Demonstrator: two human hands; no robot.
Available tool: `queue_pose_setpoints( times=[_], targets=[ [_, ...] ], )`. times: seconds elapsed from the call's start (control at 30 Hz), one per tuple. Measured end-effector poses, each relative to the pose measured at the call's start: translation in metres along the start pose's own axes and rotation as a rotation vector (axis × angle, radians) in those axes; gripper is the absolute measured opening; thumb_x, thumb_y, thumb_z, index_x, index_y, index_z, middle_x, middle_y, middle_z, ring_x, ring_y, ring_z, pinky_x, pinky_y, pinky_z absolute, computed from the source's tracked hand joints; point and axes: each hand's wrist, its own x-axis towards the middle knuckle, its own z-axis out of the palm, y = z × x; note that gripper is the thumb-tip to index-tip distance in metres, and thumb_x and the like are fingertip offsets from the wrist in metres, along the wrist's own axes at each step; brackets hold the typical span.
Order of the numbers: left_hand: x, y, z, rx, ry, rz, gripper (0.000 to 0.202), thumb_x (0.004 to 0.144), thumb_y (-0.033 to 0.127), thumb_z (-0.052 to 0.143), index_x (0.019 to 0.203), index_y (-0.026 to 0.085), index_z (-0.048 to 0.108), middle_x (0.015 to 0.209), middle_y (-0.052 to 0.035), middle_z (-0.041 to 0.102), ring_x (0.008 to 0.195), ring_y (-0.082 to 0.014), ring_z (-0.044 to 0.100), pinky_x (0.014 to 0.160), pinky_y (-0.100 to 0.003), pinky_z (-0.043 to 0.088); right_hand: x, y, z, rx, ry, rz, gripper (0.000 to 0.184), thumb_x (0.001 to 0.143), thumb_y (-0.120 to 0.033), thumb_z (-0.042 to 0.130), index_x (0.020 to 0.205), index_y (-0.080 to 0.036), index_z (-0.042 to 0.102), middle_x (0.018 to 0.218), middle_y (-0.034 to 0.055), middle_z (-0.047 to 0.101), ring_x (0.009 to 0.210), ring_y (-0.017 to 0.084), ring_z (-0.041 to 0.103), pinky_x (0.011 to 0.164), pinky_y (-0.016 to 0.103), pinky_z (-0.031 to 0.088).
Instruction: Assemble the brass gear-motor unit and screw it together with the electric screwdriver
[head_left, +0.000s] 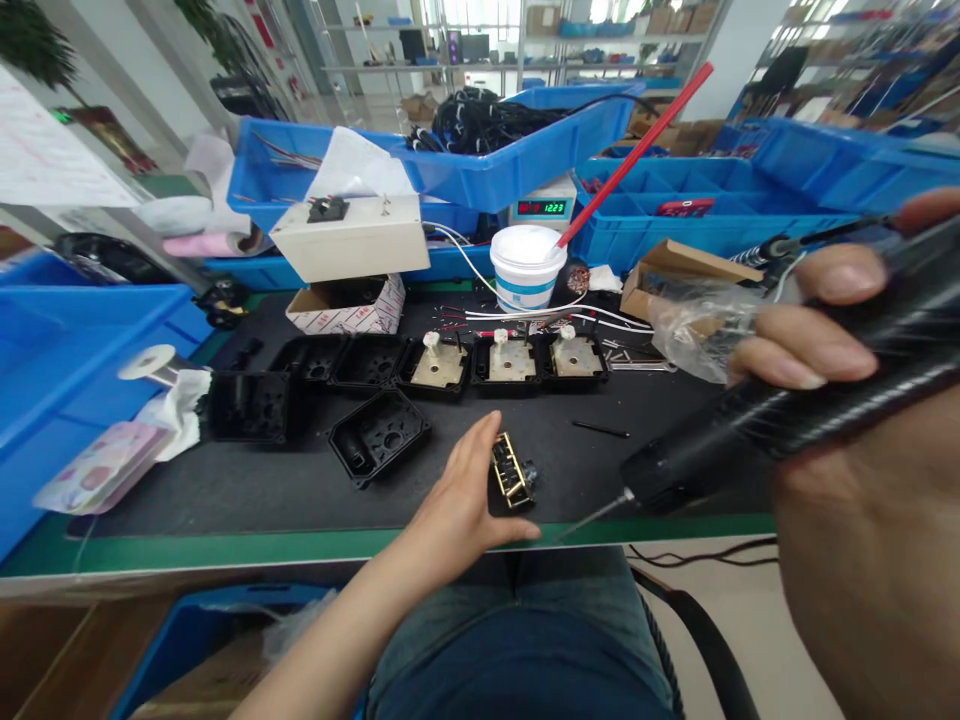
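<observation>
My right hand (817, 340) is wrapped around a black electric screwdriver (697, 450), raised at the right, its thin bit angled down to the left. Over the near edge of the bench, my left hand (465, 490) is open, with fingers stretched and thumb spread apart. Beside its palm stands a small brass-framed mechanism (511, 472) with a dark knob-like part on its right side; whether the palm touches it I cannot tell. Left of that hand lies an open black housing (379, 438), tilted on the mat.
A row of black housings runs behind, several fitted with metal plates (511, 362). Further back stand a white bucket (525, 262) holding a red stick, a white box (352, 240) and blue bins (517, 170). A dark thin rod (600, 429) and plastic bag (701, 325) lie rightward.
</observation>
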Motion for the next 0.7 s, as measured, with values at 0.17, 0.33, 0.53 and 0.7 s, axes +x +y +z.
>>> queue_pose_setpoints(
  times=[0.17, 0.33, 0.53, 0.7],
  targets=[
    [0.003, -0.011, 0.014, -0.008, 0.092, 0.067, 0.101, 0.063, 0.028, 0.077, 0.139, 0.021, 0.011, 0.145, -0.0147, 0.03, 0.134, -0.0235, 0.03, 0.112, -0.044, 0.027, -0.009, 0.001, 0.039, 0.0, -0.653, 0.285, 0.031, 0.081, -0.052, 0.051, 0.082, -0.021, 0.051, 0.061, -0.004, 0.053, 0.032, 0.007, 0.045, 0.028, 0.019, 0.033],
    [0.005, -0.015, 0.015, 0.025, 0.126, 0.123, 0.097, 0.064, 0.028, 0.076, 0.138, 0.019, 0.013, 0.14, -0.0153, 0.035, 0.13, -0.0249, 0.036, 0.108, -0.043, 0.034, -0.013, 0.024, 0.061, 0.018, -0.537, 0.048, 0.023, 0.077, -0.043, 0.06, 0.083, -0.022, 0.052, 0.065, -0.0041, 0.053, 0.042, 0.008, 0.05, 0.034, 0.019, 0.04],
    [0.006, -0.018, 0.015, 0.03, 0.146, 0.183, 0.089, 0.068, 0.025, 0.071, 0.137, 0.018, 0.015, 0.137, -0.0153, 0.038, 0.127, -0.0248, 0.04, 0.105, -0.042, 0.037, -0.013, 0.029, 0.061, -0.044, -0.619, 0.142, 0.026, 0.076, -0.046, 0.061, 0.084, -0.022, 0.054, 0.065, -0.0027, 0.054, 0.039, 0.009, 0.048, 0.034, 0.021, 0.038],
    [0.008, -0.019, 0.016, 0.036, 0.154, 0.21, 0.088, 0.068, 0.023, 0.068, 0.137, 0.017, 0.014, 0.136, -0.016, 0.039, 0.125, -0.0257, 0.041, 0.103, -0.044, 0.039, -0.01, 0.027, 0.064, -0.033, -0.593, 0.172, 0.024, 0.079, -0.046, 0.057, 0.083, -0.022, 0.055, 0.065, -0.003, 0.052, 0.04, 0.007, 0.047, 0.034, 0.019, 0.037]
  ],
)
